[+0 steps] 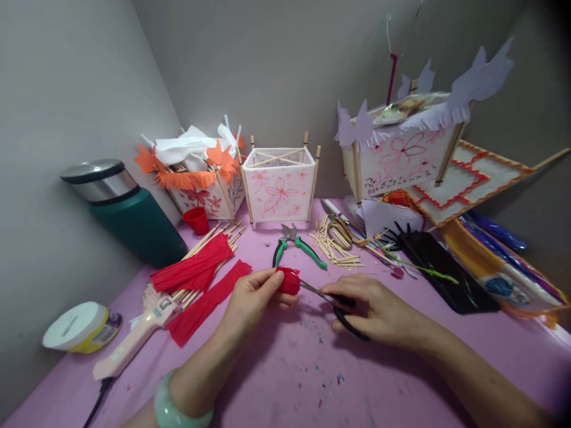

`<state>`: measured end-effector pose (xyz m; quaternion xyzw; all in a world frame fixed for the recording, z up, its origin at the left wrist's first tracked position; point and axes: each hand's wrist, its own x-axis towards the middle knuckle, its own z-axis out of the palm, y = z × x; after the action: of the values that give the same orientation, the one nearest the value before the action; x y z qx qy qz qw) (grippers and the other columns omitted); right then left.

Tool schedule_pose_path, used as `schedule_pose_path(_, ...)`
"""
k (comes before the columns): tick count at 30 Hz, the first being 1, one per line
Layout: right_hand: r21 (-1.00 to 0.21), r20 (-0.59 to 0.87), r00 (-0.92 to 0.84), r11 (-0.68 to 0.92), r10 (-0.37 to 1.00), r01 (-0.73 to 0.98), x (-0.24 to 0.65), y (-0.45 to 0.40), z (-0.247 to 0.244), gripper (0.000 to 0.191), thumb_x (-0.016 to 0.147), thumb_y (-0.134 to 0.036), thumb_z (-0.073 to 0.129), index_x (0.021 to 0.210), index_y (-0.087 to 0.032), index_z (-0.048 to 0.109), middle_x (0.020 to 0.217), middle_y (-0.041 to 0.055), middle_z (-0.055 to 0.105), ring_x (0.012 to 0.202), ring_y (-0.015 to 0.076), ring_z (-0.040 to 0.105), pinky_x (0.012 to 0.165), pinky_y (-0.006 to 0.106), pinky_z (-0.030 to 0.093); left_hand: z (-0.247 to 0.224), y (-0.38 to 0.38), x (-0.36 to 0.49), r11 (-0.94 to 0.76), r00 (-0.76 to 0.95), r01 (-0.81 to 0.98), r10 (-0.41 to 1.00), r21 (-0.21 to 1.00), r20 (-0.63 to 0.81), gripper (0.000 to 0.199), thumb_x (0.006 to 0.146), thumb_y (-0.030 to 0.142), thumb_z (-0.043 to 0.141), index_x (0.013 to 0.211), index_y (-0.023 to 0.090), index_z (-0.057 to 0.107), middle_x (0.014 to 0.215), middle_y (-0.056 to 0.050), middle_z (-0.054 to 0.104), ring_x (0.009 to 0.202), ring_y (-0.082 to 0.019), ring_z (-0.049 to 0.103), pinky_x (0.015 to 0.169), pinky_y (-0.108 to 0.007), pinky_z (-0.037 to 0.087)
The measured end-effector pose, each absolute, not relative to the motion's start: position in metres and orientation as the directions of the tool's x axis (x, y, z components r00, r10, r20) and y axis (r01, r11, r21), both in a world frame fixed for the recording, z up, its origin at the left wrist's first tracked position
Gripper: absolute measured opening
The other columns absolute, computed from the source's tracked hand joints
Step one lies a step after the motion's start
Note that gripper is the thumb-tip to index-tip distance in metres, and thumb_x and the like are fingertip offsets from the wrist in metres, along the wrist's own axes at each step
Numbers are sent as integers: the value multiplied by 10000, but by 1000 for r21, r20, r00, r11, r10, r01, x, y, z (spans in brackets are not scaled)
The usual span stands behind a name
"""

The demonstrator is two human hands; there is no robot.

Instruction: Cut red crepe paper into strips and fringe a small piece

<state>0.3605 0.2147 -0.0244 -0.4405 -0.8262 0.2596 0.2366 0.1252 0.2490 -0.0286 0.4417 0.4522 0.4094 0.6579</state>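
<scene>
The left hand (256,291) is pinching a small, seemingly folded piece of red paper (289,280) between thumb and forefinger. The right hand (379,306) is gripping black-handled scissors (343,300), its fingers wrapping around the parted handles, while the blades are pointing left and meeting the paper's right edge. Whether they are biting into it, I cannot tell. The piece is being held over the counter (285,368), on the near side of the green-handled pruners (311,254). Snipping this paper seems to be the step in hand; the next move is calling for a steady pinch, left fingertips staying clear of the blades, and a controlled squeeze of the handles. To the left, a longer red strip (207,302) is lying beside the glue gun (138,339); at the far side, a flower-painted box (280,193) is standing upright.
</scene>
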Motion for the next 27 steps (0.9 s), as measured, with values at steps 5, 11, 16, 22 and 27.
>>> schedule_pose_path(5,-626,181,-492,485,852,610,360,215,-26,251,808,-319,708,1021,-186,695,843,43,700,732,169,595,649,266,418,-29,248,125,291,252,-136,935,947,-251,440,652,485,806,866,107,731,727,-101,757,626,-191,715,588,-263,549)
schedule_pose_path(11,-609,192,-498,500,846,615,361,215,-26,262,797,-325,720,1016,-183,697,826,39,698,720,167,593,650,268,406,-29,248,125,292,257,-150,934,945,-248,441,638,487,815,841,106,729,714,-94,755,612,-178,710,584,-252,547)
schedule_pose_path(16,-596,186,-513,512,838,619,362,215,-26,264,792,-301,724,1030,-192,689,827,32,696,723,165,583,653,266,397,-29,249,125,281,240,-113,938,953,-248,397,680,460,789,858,110,728,737,-106,758,637,-193,717,597,-267,547)
schedule_pose_path(22,-597,189,-513,513,837,616,362,215,-27,287,783,-298,733,1049,-201,684,840,25,695,719,159,577,664,268,400,-25,245,128,219,237,-47,950,975,-202,321,724,425,753,845,127,751,783,-104,768,669,-193,721,633,-271,547)
schedule_pose_path(27,-610,176,-513,502,840,613,361,215,-26,257,789,-272,721,1034,-203,686,821,19,689,713,156,575,651,260,400,-26,244,130,229,252,-46,944,972,-211,304,738,420,740,822,128,756,786,-106,768,675,-192,716,649,-278,547)
